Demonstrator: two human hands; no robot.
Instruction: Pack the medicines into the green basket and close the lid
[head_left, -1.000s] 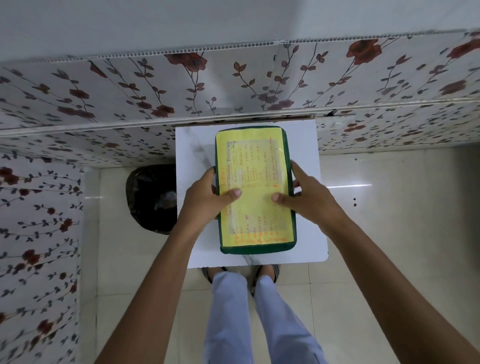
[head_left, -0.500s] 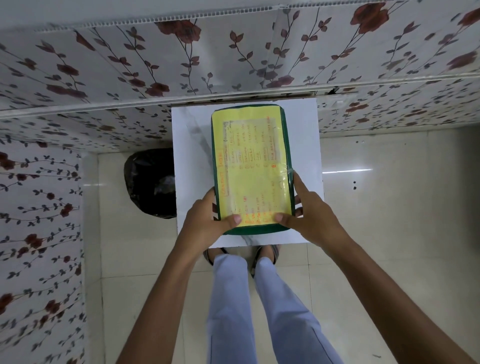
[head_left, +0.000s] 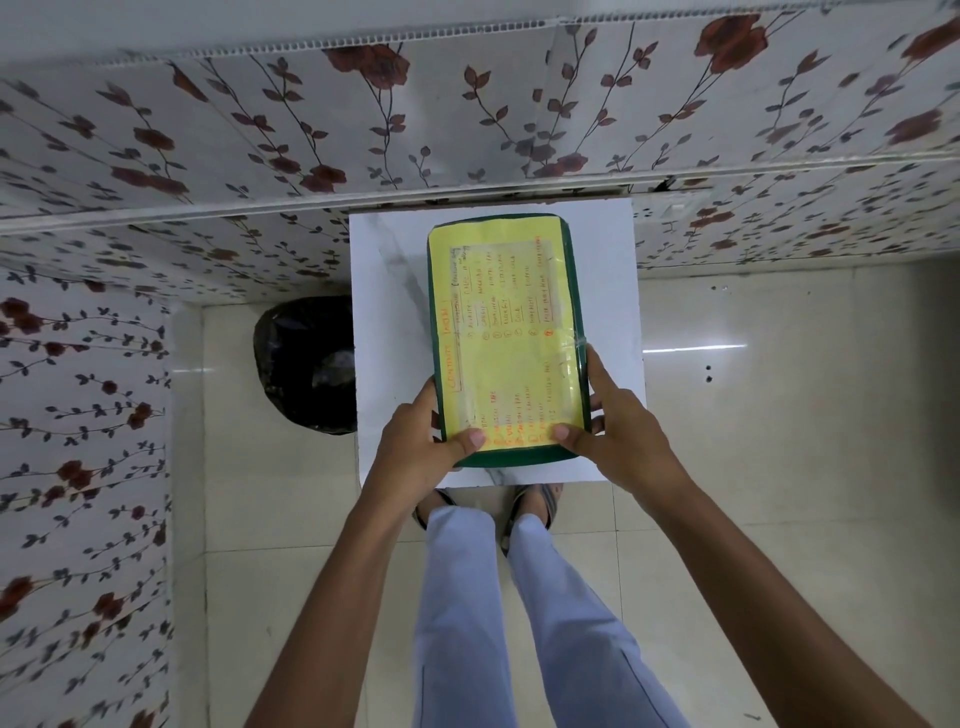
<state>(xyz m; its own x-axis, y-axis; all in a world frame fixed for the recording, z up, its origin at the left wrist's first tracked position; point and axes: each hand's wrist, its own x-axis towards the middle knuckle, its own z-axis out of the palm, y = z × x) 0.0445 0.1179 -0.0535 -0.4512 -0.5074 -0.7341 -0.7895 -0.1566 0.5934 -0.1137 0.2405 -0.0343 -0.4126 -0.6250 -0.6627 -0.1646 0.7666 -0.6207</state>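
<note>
We cannot read the orange handwriting on the yellow lid (head_left: 506, 332), and the medicines are out of sight. Our left hand (head_left: 418, 447) and right hand (head_left: 618, 434) clamp the near corners of the green basket (head_left: 519, 457), thumbs pressing its lid, on the white table (head_left: 389, 312).

Green basket (head_left: 576, 291), yellow lid (head_left: 506, 338) shut.

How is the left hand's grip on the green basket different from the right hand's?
The left hand holds the green basket at its near left corner; the right hand holds the near right corner. The right hand's fingers reach farther up the side than the left's. Both press a thumb on the yellow lid near its front edge.
</note>
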